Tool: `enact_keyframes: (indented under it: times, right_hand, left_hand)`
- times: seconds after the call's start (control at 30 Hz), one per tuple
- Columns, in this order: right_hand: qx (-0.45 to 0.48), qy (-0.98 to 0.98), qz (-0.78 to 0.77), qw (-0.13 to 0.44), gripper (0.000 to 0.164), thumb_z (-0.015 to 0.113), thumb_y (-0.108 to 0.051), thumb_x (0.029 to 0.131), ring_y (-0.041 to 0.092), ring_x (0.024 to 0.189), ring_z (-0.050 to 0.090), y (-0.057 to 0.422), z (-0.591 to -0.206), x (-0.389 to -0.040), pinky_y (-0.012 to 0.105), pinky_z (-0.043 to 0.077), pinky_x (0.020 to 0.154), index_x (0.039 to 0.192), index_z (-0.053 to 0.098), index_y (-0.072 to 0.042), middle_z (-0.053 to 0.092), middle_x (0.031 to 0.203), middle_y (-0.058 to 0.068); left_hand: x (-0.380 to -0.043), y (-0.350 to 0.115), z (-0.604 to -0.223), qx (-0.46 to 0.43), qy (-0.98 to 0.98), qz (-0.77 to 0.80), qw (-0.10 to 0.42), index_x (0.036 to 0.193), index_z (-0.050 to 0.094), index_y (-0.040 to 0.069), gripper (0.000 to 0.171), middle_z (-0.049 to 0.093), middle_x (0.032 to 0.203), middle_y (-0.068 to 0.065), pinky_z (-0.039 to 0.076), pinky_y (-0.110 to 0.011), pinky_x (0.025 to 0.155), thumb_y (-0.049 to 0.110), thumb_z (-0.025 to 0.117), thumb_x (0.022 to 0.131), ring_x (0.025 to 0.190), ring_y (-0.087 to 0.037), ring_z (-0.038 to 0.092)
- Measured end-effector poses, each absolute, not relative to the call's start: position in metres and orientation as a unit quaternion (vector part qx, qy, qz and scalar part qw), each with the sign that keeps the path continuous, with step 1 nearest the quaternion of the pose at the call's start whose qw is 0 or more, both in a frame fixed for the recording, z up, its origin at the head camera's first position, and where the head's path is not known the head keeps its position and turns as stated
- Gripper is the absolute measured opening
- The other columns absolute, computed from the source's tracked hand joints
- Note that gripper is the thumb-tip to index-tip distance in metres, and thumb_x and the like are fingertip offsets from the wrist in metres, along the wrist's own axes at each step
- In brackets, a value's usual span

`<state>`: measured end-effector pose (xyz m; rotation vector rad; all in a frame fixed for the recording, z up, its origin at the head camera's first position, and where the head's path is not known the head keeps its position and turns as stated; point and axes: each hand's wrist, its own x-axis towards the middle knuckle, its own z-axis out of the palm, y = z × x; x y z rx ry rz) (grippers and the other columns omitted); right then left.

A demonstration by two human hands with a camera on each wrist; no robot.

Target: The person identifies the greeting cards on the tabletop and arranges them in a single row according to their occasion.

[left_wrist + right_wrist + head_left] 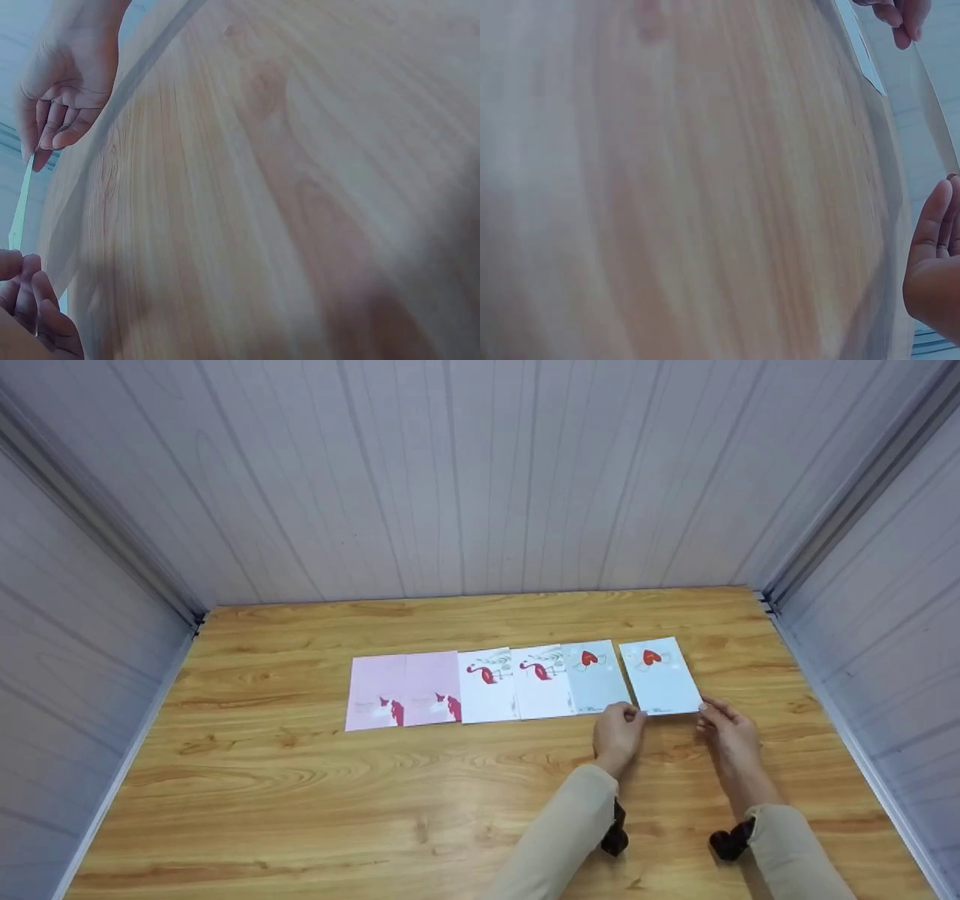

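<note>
A pale blue card [661, 682] with a red winged heart is held at its two near corners, one in each hand. My left hand [619, 735] pinches the left corner, beside a matching heart card [598, 682] lying in the row. The right corner is between the thumb and fingers of my right hand [733, 739]. Seen edge-on in the left wrist view, the held card [22, 202] stretches between both hands above the table. The right wrist view shows its thin edge [934, 112] too, with the right hand [934, 259] at the lower end.
Left of the heart cards lie two white flamingo cards [487, 697] and two pink cards [375, 682], edge to edge in one row. The wooden table [300, 810] is bounded by a pale back wall [480, 487] and side walls.
</note>
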<state>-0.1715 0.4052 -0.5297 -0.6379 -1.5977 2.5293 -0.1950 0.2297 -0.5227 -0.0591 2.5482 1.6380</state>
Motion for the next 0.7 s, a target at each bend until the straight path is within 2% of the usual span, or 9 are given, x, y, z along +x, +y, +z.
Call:
enact_keyframes:
  times: [0.3, 0.53, 0.7]
  right_hand:
    - [-0.231, -0.545, 0.805, 0.032, 0.022, 0.064, -0.010, 0.080, 0.013, 0.072, 0.056, 0.406, -0.533, -0.184, 0.026, 0.047, 0.065, 0.102, 0.059, -0.007, 0.056, 0.085, 0.003]
    - [-0.238, -0.578, 0.779, 0.053, 0.022, 0.061, -0.008, 0.082, 0.012, 0.068, 0.057, 0.403, -0.534, -0.194, 0.024, 0.047, 0.062, 0.103, 0.055, -0.001, 0.059, 0.086, 0.003]
    - [-0.256, -0.597, 0.759, 0.042, 0.025, 0.060, -0.009, 0.083, 0.011, 0.068, 0.056, 0.403, -0.533, -0.201, 0.023, 0.047, 0.062, 0.106, 0.055, 0.000, 0.058, 0.084, 0.003]
  left_hand:
    - [-0.208, 0.237, -0.529, -0.022, 0.856, 0.514, 0.053, 0.068, 0.060, 0.016, 0.015, 0.047, 0.061, 0.011, 0.037, -0.022, 0.052, 0.023, 0.063, 0.081, 0.056, -0.005, 0.043]
    - [-0.217, 0.240, -0.528, -0.041, 0.877, 0.475, 0.065, 0.064, 0.058, 0.018, 0.019, 0.047, 0.057, 0.011, 0.035, -0.024, 0.048, 0.025, 0.062, 0.081, 0.052, -0.006, 0.042]
    - [-0.221, 0.241, -0.526, -0.049, 0.884, 0.458, 0.078, 0.061, 0.055, 0.019, 0.023, 0.045, 0.054, 0.009, 0.033, -0.025, 0.045, 0.027, 0.061, 0.082, 0.049, -0.007, 0.040]
